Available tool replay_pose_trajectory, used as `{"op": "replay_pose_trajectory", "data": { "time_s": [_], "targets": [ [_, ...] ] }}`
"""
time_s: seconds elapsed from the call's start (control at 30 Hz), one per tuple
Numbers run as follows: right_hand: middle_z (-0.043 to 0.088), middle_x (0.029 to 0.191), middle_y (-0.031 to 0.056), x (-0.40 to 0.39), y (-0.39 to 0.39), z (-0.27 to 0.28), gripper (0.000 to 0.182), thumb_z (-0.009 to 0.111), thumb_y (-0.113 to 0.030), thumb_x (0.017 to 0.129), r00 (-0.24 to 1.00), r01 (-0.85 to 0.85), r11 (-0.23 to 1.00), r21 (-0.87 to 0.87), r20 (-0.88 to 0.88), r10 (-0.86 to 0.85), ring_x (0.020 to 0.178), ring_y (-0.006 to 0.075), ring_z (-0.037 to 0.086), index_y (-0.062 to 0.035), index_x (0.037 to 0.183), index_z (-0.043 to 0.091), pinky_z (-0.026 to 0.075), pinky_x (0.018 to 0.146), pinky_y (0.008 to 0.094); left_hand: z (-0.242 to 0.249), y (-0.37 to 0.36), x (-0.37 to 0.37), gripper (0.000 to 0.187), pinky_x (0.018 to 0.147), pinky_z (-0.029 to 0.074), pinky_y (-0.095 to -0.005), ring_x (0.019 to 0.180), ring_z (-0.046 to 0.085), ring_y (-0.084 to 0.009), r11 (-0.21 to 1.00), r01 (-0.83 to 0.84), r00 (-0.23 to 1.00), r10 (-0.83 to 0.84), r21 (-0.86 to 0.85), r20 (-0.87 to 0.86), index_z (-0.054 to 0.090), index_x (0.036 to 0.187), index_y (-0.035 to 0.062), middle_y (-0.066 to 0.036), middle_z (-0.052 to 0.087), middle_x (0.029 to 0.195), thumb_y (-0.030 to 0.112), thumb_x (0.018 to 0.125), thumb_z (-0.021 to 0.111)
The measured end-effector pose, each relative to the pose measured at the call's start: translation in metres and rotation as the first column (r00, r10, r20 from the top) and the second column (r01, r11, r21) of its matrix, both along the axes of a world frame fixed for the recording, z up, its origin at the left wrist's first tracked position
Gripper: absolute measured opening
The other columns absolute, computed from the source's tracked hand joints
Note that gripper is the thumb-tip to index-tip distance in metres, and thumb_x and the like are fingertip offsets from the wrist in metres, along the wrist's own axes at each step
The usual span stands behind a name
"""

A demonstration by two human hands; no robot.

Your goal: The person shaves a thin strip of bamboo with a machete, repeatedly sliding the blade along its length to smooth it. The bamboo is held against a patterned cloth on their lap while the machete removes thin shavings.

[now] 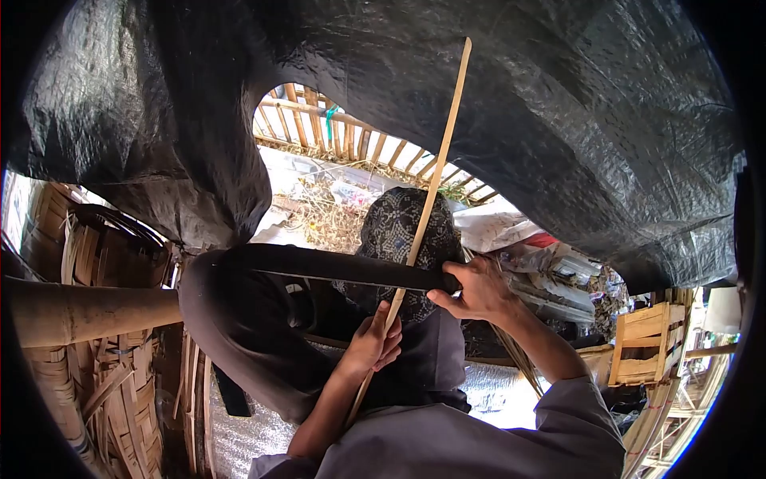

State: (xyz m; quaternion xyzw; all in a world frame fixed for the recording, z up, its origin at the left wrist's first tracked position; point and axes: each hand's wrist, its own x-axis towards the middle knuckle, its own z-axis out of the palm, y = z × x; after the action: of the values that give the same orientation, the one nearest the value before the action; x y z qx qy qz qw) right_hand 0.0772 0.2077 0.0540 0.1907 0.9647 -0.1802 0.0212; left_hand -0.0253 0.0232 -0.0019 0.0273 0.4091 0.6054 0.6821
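My left hand is closed around a long, thin bamboo strip, which slants up and away from my waist. In my right hand is the handle of a long dark machete. Its blade points left and crosses the strip just above my left fingers, with the thin, lighter edge toward me. The blade's far end overlaps my bent knee. Behind the crossing, a dark patterned cloth covers my other knee. The strip's lower end is hidden by my left forearm.
Black plastic sheeting hangs low in front and overhead. Woven bamboo baskets and a thick bamboo pole are at my left. A wooden crate stands at the right. Beyond the sheeting, a bamboo slat fence borders ground strewn with shavings.
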Motion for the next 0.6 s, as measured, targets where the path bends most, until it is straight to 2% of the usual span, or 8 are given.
{"op": "replay_pose_trajectory", "data": {
  "time_s": [0.17,0.23,0.27,0.33,0.37,0.43,0.47,0.6],
  "targets": [
    [0.058,0.054,0.0188,0.003,0.0,-0.005,0.06,0.059,-0.053,0.075,0.999,0.006,1.0,0.018,-0.034,-0.005,0.056,0.033,0.063,0.0045,0.09,0.063,0.052,0.055,0.0384,-0.006,0.006,0.005,0.054,0.026,0.019,-0.0211,0.028,0.02,-0.0062,0.999,-0.026,0.99,0.023,-0.02,-0.139,0.034,0.062,0.011,0.004,0.025,0.042,0.055,0.092,0.027],
    [0.059,0.055,0.0194,0.005,0.0,-0.009,0.06,0.059,-0.053,0.076,0.998,0.011,1.0,0.001,-0.054,-0.011,0.056,0.0336,0.063,0.0044,0.09,0.063,0.052,0.055,0.0388,-0.003,0.009,0.009,0.055,0.029,0.021,-0.0208,0.031,0.022,-0.0053,0.993,-0.086,0.941,0.053,-0.085,-0.335,0.035,0.061,0.0103,0.004,0.027,0.044,0.054,0.093,0.027],
    [0.059,0.056,0.0201,0.006,0.0,-0.01,0.06,0.059,-0.053,0.076,0.997,0.015,1.0,-0.013,-0.078,-0.016,0.057,0.0343,0.063,0.0043,0.09,0.064,0.052,0.055,0.0391,-0.006,0.009,0.011,0.055,0.029,0.021,-0.0208,0.031,0.022,-0.0053,0.993,-0.086,0.941,0.053,-0.085,-0.335,0.035,0.061,0.0103,0.004,0.027,0.044,0.054,0.093,0.027],
    [0.059,0.057,0.0206,0.005,-0.002,-0.009,0.059,0.059,-0.054,0.075,0.997,0.029,1.0,-0.002,-0.073,-0.029,0.057,0.0348,0.063,0.0032,0.089,0.064,0.052,0.056,0.0397,-0.017,0.009,0.016,0.055,0.033,0.023,-0.0205,0.035,0.025,-0.0046,0.99,-0.128,0.831,0.072,-0.063,-0.552,0.034,0.059,0.0097,0.003,0.028,0.045,0.053,0.093,0.027],
    [0.059,0.057,0.021,0.005,-0.004,-0.007,0.058,0.059,-0.054,0.075,0.997,0.041,0.999,0.009,-0.07,-0.041,0.057,0.0354,0.062,0.0021,0.089,0.064,0.052,0.056,0.0402,-0.019,0.009,0.017,0.055,0.033,0.023,-0.0205,0.035,0.025,-0.0046,0.99,-0.125,0.832,0.069,-0.065,-0.551,0.034,0.059,0.0097,0.003,0.028,0.045,0.053,0.093,0.027],
    [0.058,0.057,0.0201,0.002,-0.007,-0.004,0.051,0.062,-0.048,0.073,0.996,0.061,0.998,0.004,-0.063,-0.061,0.056,0.0359,0.06,0.0014,0.086,0.064,0.05,0.055,0.0408,-0.021,0.009,0.019,0.056,0.037,0.029,-0.0215,0.039,0.031,-0.0057,0.987,-0.159,0.723,0.093,-0.034,-0.684,0.036,0.058,0.0082,0.002,0.032,0.047,0.05,0.094,0.027],
    [0.057,0.057,0.0191,0.001,-0.008,-0.003,0.045,0.066,-0.043,0.071,0.995,0.079,0.997,0.001,-0.057,-0.079,0.054,0.0365,0.058,0.0007,0.083,0.063,0.048,0.054,0.0413,-0.019,0.009,0.019,0.056,0.037,0.029,-0.0215,0.039,0.031,-0.0057,0.987,-0.157,0.723,0.092,-0.034,-0.685,0.036,0.058,0.0082,0.002,0.032,0.047,0.05,0.094,0.027],
    [0.056,0.056,0.0186,0.002,-0.008,-0.009,0.046,0.066,-0.045,0.07,0.992,0.079,0.994,0.071,-0.103,-0.071,0.053,0.0353,0.059,-0.0008,0.082,0.064,0.047,0.053,0.042,-0.017,0.007,0.019,0.056,0.04,0.035,-0.0241,0.042,0.038,-0.008,0.986,-0.161,0.637,0.069,-0.045,-0.768,0.038,0.06,0.0057,0.0,0.036,0.049,0.047,0.095,0.025]
  ]
}}
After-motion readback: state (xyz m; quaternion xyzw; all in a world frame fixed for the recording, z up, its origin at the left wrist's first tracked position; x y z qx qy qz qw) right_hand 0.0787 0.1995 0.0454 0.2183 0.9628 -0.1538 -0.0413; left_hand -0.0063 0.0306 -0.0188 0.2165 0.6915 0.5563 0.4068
